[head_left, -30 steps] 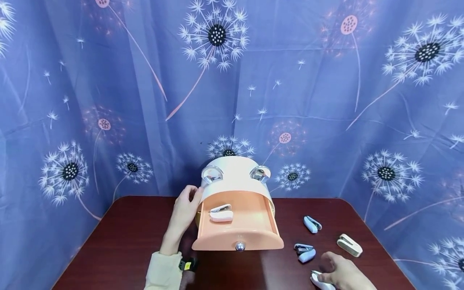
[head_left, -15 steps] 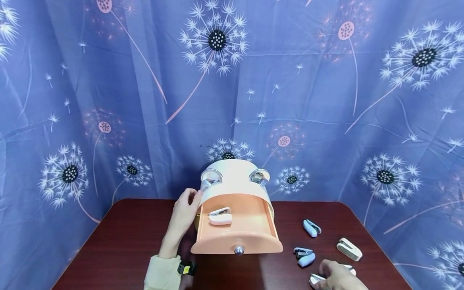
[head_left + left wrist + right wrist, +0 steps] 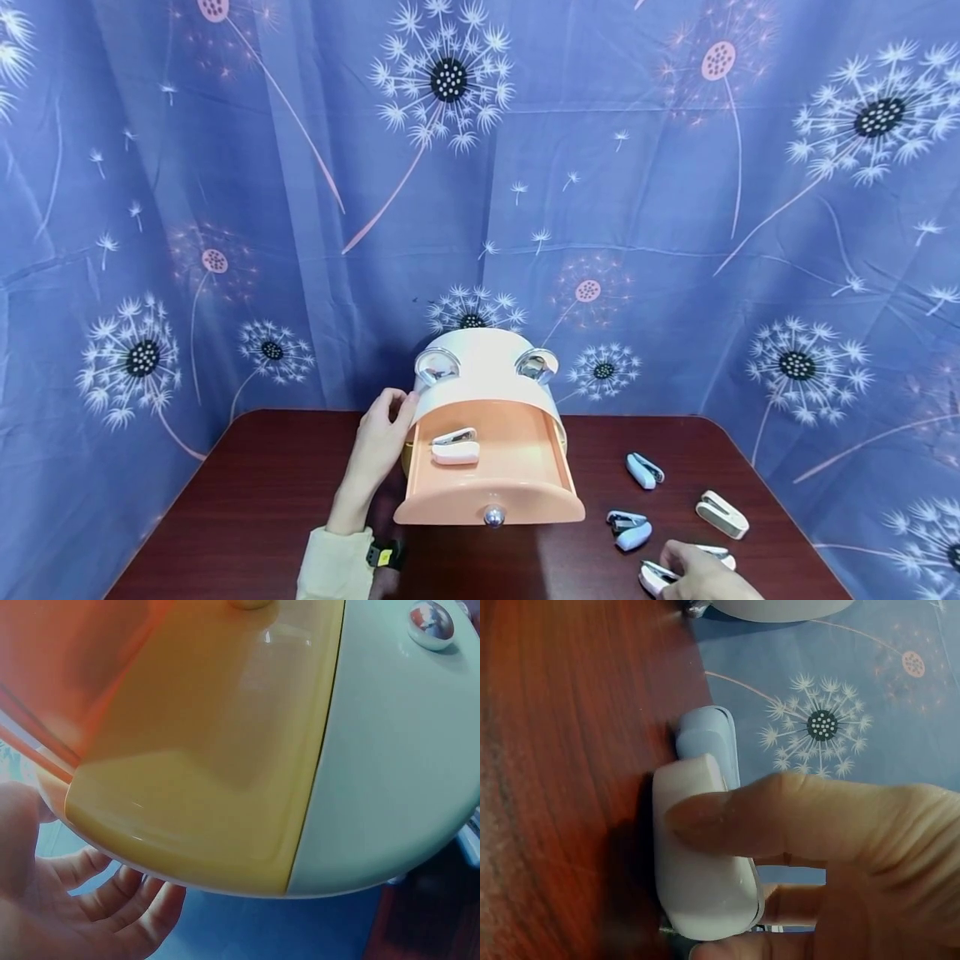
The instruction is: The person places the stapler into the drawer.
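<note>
A white rounded drawer cabinet point(image 3: 487, 358) with two round chrome eyes stands at the back of the table. Its peach top drawer point(image 3: 517, 496) is pulled out and holds a white mini stapler point(image 3: 455, 452) at its left. My left hand point(image 3: 381, 442) holds the cabinet's left side; in the left wrist view, its curled fingers point(image 3: 124, 896) lie along the edge beside the yellow drawer point(image 3: 202, 765) and pale green drawer point(image 3: 390, 750). At the lower right, my right hand point(image 3: 701, 573) pinches a white stapler point(image 3: 697, 881), thumb on its near side, low at the tabletop.
Right of the cabinet lie a light blue stapler point(image 3: 645, 472), a blue stapler point(image 3: 630, 531) and a cream stapler point(image 3: 722, 514). Another white stapler point(image 3: 723, 557) sits just behind my right hand. A blue dandelion-print curtain point(image 3: 637, 192) hangs behind the dark red table point(image 3: 262, 500).
My right hand has shifted slightly left and its fingers have closed on the white stapler, uncovering another stapler behind it. My left hand stays at the cabinet's side.
</note>
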`<state>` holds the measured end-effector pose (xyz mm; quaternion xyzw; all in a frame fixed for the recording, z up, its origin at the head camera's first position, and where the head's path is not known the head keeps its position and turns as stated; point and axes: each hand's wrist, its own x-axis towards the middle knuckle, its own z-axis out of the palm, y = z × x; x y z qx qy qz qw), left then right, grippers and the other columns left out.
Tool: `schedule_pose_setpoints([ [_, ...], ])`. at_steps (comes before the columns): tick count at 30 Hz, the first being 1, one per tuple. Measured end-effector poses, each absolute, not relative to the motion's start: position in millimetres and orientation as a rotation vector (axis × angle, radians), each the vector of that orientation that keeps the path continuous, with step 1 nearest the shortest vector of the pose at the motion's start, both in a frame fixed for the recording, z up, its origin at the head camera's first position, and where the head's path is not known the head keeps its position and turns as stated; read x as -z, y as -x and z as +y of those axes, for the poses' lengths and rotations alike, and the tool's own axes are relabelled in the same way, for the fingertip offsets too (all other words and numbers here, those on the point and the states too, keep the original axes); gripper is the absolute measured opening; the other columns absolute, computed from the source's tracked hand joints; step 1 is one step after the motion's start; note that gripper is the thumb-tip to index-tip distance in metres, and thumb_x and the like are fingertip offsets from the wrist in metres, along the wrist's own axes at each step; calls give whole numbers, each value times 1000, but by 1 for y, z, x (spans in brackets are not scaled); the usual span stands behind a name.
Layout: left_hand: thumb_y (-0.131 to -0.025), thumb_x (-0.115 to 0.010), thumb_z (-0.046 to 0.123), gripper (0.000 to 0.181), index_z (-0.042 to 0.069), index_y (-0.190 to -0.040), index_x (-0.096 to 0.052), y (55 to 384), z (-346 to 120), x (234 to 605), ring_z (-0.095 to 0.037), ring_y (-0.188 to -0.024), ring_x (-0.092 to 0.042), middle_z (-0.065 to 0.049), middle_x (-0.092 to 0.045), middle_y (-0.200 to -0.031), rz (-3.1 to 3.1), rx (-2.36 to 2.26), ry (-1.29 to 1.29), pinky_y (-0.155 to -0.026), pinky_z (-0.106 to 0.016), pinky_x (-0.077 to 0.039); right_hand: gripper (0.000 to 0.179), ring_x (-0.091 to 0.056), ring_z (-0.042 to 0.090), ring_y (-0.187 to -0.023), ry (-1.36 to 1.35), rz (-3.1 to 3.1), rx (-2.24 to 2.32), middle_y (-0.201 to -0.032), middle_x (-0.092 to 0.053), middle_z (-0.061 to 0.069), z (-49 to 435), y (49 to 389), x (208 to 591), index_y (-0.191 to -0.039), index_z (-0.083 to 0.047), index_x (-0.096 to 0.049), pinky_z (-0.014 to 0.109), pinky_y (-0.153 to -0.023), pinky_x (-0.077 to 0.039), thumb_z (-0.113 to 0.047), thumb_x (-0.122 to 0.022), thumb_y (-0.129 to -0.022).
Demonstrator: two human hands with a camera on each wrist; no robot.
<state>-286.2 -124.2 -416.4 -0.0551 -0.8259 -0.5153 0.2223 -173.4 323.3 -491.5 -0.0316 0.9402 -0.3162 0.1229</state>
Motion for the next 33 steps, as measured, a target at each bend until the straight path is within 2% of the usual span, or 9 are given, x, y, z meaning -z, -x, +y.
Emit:
schedule_pose_setpoints([
  [6, -100, -55, 41, 30, 11, -100, -62, 284, -124, 415, -19, -86, -55, -4, -59, -92, -2287, 1409, 141, -76, -36, -43, 26, -49, 18, -63, 22, 2733, 917, -71, -51, 1, 325, 174, 490, -83, -14, -54, 34, -58, -39, -5, -74, -68],
  [14, -99, -54, 43, 32, 12, -100, -61, 285, -124, 414, -19, -86, -55, -5, -58, -93, -2286, 1411, 153, -76, -36, -43, 22, -51, 17, -60, 155, 2711, 1052, -68, -55, 0, 324, 174, 475, -89, -10, -56, 30, -54, -40, -8, -73, -76],
  [20, -99, -54, 43, 32, 11, -100, -61, 285, -125, 415, -19, -86, -55, -5, -59, -93, -2292, 1405, 145, -76, -36, -43, 26, -49, 4, -66, 328, 2891, 1002, -73, -55, -8, 317, 171, 457, -94, -11, -58, 26, -60, -39, -21, -78, -81],
  [23, -100, -54, 42, 32, 11, -100, -62, 284, -126, 415, -20, -87, -55, -5, -59, -93, -2293, 1400, 141, -77, -36, -43, 27, -49, 0, -68, 420, 2957, 1039, -75, -55, -12, 308, 167, 446, -96, -11, -59, 25, -61, -40, -23, -78, -81],
  [29, -99, -55, 42, 31, 12, -100, -62, 284, -125, 413, -21, -86, -56, -5, -60, -92, -2308, 1405, 113, -77, -36, -43, 30, -49, 1, -70, 367, 3140, 1048, -80, -56, -13, 285, 160, 421, -98, -16, -61, 25, -63, -41, -24, -82, -78],
  [33, -99, -55, 43, 32, 12, -100, -62, 283, -123, 412, -21, -84, -56, -4, -61, -90, -2324, 1412, 85, -75, -36, -43, 32, -48, 1, -66, 364, 3227, 1118, -80, -55, -12, 272, 155, 409, -102, -17, -61, 24, -59, -41, -23, -82, -79],
])
